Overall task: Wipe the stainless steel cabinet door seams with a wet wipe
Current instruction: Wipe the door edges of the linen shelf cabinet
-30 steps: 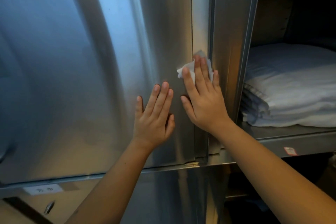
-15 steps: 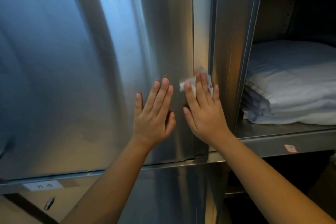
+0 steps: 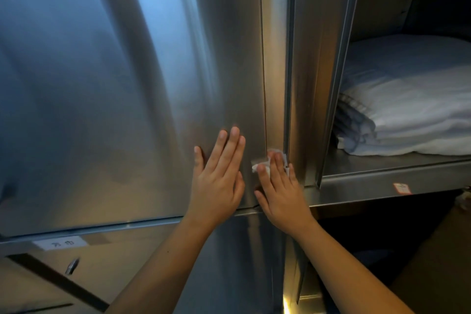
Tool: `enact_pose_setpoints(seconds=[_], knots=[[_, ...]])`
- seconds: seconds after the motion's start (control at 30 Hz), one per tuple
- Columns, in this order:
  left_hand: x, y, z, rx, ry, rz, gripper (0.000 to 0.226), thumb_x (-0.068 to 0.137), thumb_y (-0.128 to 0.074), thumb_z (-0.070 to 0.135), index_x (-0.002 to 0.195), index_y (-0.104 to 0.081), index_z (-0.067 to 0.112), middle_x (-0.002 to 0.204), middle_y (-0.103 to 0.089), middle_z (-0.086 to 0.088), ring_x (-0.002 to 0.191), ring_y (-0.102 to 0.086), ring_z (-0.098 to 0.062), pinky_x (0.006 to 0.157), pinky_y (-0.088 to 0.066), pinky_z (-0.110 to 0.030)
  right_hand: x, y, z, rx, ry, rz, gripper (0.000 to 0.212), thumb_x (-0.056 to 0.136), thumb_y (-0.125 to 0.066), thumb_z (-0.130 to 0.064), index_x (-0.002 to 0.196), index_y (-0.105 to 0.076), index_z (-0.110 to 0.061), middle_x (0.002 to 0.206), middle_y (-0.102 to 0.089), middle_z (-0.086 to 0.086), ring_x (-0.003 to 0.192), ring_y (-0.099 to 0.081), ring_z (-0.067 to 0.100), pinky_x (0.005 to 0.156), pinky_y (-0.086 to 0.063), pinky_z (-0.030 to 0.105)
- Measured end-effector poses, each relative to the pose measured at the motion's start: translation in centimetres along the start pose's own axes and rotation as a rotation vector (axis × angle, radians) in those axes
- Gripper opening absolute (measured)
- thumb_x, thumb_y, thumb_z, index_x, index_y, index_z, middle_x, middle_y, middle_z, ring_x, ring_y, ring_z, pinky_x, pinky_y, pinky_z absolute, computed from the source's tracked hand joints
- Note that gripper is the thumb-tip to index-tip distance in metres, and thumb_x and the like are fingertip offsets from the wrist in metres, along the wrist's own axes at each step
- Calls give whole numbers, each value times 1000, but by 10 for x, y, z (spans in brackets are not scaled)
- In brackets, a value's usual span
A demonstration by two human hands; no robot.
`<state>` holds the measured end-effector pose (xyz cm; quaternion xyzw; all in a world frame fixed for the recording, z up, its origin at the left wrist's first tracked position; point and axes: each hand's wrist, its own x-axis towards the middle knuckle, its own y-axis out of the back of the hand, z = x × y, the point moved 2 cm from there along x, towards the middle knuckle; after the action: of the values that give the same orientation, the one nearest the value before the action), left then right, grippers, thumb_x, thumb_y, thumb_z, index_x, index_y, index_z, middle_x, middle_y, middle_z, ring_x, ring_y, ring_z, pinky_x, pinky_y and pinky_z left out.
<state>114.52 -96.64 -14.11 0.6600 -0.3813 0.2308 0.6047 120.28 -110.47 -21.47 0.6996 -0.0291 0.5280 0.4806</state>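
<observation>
The head camera looks at a stainless steel cabinet door (image 3: 127, 84) whose right edge meets a narrow steel strip at a vertical seam (image 3: 263, 84). The left hand (image 3: 219, 176) lies flat on the door just left of the seam, near its lower end, with fingers straight and close together, pointing up, and nothing in it. The right hand (image 3: 280, 191) lies across the lower end of the seam with fingers straight and slightly spread; it presses a crumpled white wet wipe (image 3: 254, 168) against the metal. The wipe sits on the seam under the fingertips, and its edges show to the left of the index finger and above the middle fingers. The thumb reaches down to the horizontal joint where the seam ends. Below that joint is a lower steel panel (image 3: 229, 262). Right of the seam stands an upright steel post (image 3: 305, 84), and further right is an open shelf (image 3: 382, 181) bearing a stack of folded white towels (image 3: 407, 115). A small red-bordered sticker (image 3: 402, 188) is on the shelf's front edge. Far left of the seam and below the door, a white label (image 3: 61, 243) is stuck to the rail; its writing is too blurred to read.
</observation>
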Motion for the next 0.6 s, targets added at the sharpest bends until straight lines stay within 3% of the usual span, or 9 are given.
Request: enact_pose_setpoints(seconds=[0.07,0.17,0.3,0.43,0.53,0.6], knots=[[-5,-3,2,3,6,-31,65,86,-36,22,145,-10,12,154,18,10,143,8,-10,112,1,-48,-16,-8,-3,1,-24,-50,60,100,-16,-39,147,10,-12,154,0,17,143,10,25,102,-20,57],[-8,-4,3,36,12,-41,66,86,-37,21,145,-10,12,155,18,8,143,7,-11,113,1,-47,-36,-16,-7,2,-51,-114,69,95,-28,-40,148,6,-11,146,-20,21,143,8,26,101,-28,56],[-8,-4,4,25,26,-58,65,87,-36,21,146,-10,11,154,19,8,143,8,-12,113,2,-46,-51,-20,-10,1,-90,-189,76,90,-34,-43,149,1,-11,148,-18,18,143,-4,28,107,-22,54],[-8,-3,4,27,38,-93,63,89,-33,23,146,-8,13,154,20,8,143,9,-13,113,0,-48,-56,-16,-11,-6,-116,-241,66,94,-25,-48,146,-15,-9,146,-23,16,134,-28,32,100,-31,53],[-8,-2,4,27,44,-103,64,88,-32,23,146,-7,13,154,21,8,143,8,-13,111,0,-51,-52,-9,-12,-5,-96,-229,63,98,-11,-47,148,-3,-10,145,-24,16,132,-30,32,98,-36,52],[-9,-2,5,20,43,-95,64,88,-33,23,146,-8,13,154,20,8,143,7,-13,112,-2,-49,-38,-1,-11,12,-80,-173,67,96,-19,-47,148,5,-12,146,-22,17,135,-26,31,100,-34,52]])
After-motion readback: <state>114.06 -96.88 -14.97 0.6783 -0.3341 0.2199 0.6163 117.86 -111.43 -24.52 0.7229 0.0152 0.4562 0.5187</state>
